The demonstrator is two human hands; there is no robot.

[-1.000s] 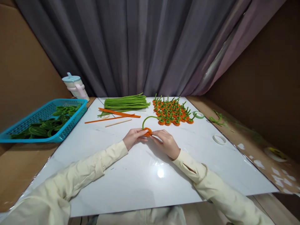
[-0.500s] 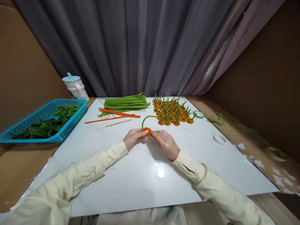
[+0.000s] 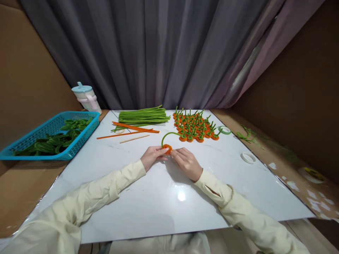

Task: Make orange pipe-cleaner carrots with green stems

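Observation:
Between my hands, above the white tabletop, is an orange pipe-cleaner pumpkin point(image 3: 167, 148) with a long green pipe-cleaner stem point(image 3: 169, 133) curving up and to the right. My left hand point(image 3: 153, 156) pinches its left side between thumb and fingers. My right hand point(image 3: 187, 163) has its fingers bunched together at the right edge of the pumpkin; the fingertips touch it, and whether they grip a part of it is hard to see. Just beyond stand rows of similar orange pieces point(image 3: 194, 125) with short green stems. The tip of the held stem reaches close to their front row.
Behind my left hand lie a bundle of green pipe cleaners point(image 3: 143, 115), orange pipe cleaners point(image 3: 135, 127) and a wooden stick point(image 3: 134, 139). A blue basket point(image 3: 76, 144) of green leaf shapes and a cup point(image 3: 86, 97) are left. Tape rolls point(image 3: 248, 158) lie right.
The pumpkin stays between both hands, its stem shifted very slightly. My right fingers have moved a little at its edge; the view has tilted slightly.

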